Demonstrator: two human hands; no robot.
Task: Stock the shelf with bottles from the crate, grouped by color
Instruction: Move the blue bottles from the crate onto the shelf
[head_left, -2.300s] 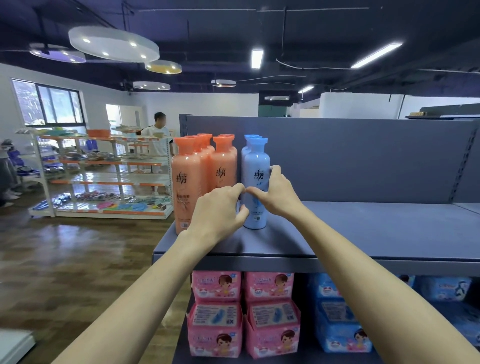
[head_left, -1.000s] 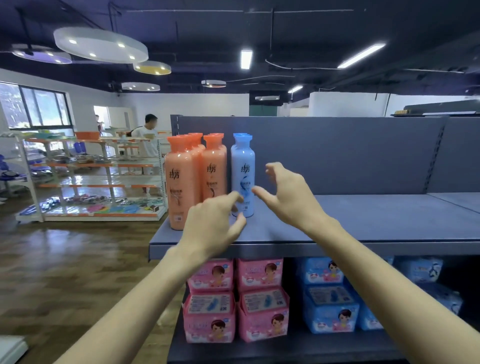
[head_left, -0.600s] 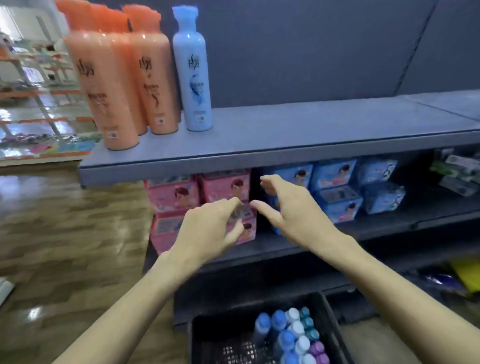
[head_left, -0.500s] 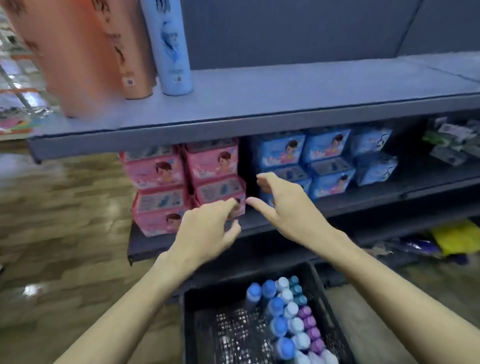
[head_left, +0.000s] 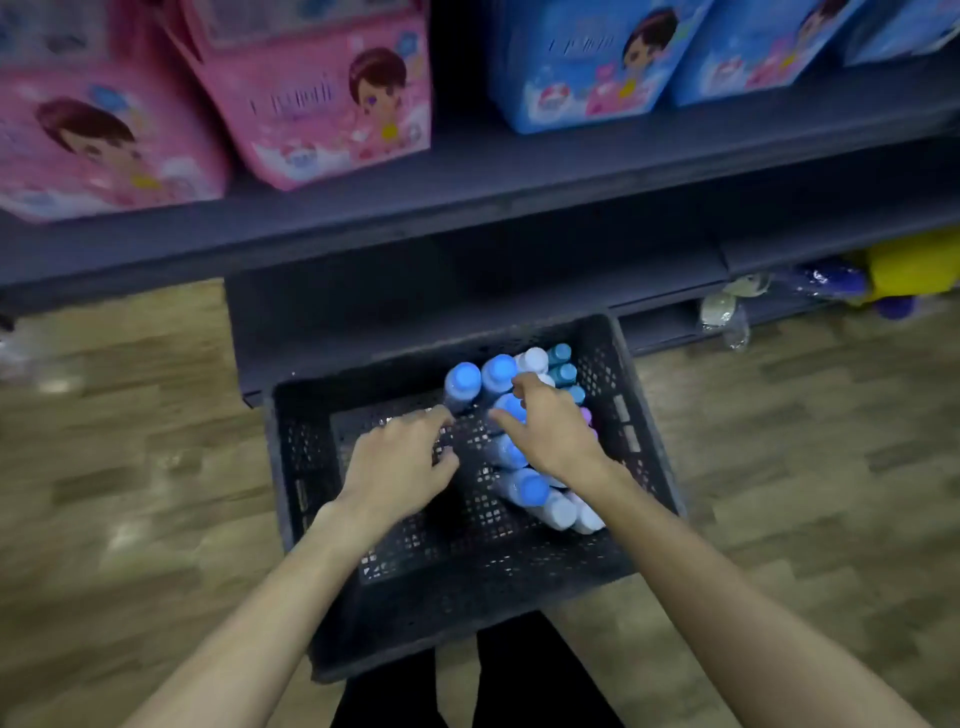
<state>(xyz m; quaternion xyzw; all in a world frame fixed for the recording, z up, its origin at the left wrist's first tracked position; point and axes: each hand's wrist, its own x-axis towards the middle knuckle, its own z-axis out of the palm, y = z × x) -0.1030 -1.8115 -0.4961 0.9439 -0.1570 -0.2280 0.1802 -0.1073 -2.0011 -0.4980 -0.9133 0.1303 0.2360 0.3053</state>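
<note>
Head cam: both arms stretched down into the black perforated plastic crate (head_left: 311, 457) on the wood floor. The left hand (head_left: 395, 462) hung palm-down, fingers loosely spread, holding nothing. The right hand (head_left: 553, 431) hovered with fingers apart over the blue-capped plastic bottles (head_left: 498, 371) bunched along the crate's right side; grip contact was hard to tell. Pink boxes (head_left: 332, 88) sat on the grey metal shelf (head_left: 467, 176) above.

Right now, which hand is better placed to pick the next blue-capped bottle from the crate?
Right hand: it hovers over the blue-capped bottles in the crate; the left hand is beside them.
</note>
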